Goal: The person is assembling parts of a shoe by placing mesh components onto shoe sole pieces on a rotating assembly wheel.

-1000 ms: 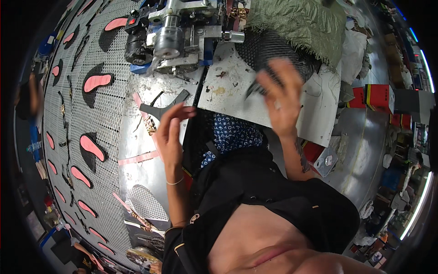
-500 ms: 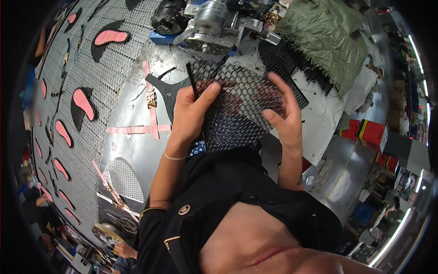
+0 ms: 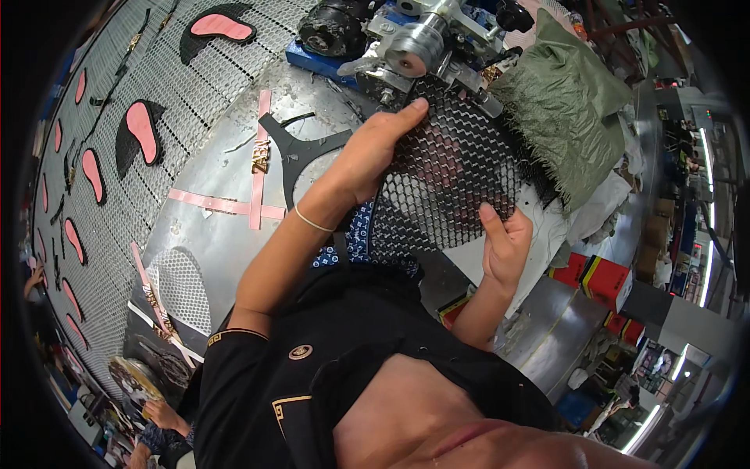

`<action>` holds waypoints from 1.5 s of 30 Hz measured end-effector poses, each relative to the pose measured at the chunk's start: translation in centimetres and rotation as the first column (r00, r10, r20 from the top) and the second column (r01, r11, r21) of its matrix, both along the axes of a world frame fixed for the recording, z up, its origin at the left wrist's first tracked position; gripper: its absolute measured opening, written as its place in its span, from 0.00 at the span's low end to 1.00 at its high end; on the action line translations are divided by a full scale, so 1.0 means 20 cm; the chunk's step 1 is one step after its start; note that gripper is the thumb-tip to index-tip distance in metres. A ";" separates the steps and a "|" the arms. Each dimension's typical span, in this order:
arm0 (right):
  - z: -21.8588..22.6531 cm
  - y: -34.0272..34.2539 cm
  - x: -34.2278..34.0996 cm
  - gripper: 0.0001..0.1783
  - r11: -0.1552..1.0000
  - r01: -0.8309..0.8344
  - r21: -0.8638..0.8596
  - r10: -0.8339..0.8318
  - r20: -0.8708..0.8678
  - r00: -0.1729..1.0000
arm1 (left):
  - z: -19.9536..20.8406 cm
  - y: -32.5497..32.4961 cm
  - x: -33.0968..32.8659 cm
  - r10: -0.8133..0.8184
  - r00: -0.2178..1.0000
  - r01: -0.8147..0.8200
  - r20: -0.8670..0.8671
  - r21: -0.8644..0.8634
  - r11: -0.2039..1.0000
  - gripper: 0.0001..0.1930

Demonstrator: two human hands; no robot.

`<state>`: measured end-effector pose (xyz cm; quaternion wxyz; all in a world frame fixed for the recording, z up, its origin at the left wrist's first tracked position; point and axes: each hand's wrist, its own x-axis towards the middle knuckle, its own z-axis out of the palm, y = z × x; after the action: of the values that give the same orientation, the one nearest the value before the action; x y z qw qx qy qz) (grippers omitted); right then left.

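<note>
A black open-mesh sheet (image 3: 449,176) is held up in front of my body, below a metal machine head with a round silver roller (image 3: 414,51). My left hand (image 3: 376,152) grips its left edge, with the thumb on top near the roller and the other fingers partly behind the mesh. The lower right edge is pinched between the thumb and curled fingers of my right hand (image 3: 508,241). To the left of my left hand lies a dark grey cut piece (image 3: 293,152) with curved arms, flat on the metal table.
Pink strips (image 3: 230,205) with gold trims and a white perforated piece (image 3: 181,289) lie on the metal tabletop (image 3: 226,148). A mesh belt at left carries pink insole-shaped pieces (image 3: 142,133). A green woven sack (image 3: 566,98) is at right, red boxes (image 3: 601,281) beyond. Another person's hand (image 3: 162,414) shows lower left.
My left hand has moved up and right with the mesh, closer to the roller. My right hand, spread apart before, has come down and closed on the mesh edge. The whole view has shifted.
</note>
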<state>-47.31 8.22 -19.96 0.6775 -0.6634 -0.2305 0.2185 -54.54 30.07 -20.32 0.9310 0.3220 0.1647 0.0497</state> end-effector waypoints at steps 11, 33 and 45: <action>0.02 0.42 0.01 0.12 0.987 -0.159 -0.009 0.159 -0.039 0.987 | -0.07 0.08 -0.33 0.344 0.937 -0.317 -0.059 0.268 0.910 0.18; 0.15 0.37 -0.04 0.08 0.974 -0.198 -0.108 0.215 0.170 0.962 | -0.23 -0.27 -0.33 0.313 0.947 -0.316 0.070 0.034 0.948 0.31; 0.03 0.43 -0.27 0.53 0.812 -0.559 0.169 0.581 -0.138 0.802 | -0.33 -0.12 -0.66 0.433 0.783 -0.418 0.447 0.893 -0.167 0.22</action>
<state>-52.64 16.83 -19.44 0.6369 -0.4984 -0.3688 0.4582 -67.64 27.70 -26.86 0.3619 0.7953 0.1831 0.4506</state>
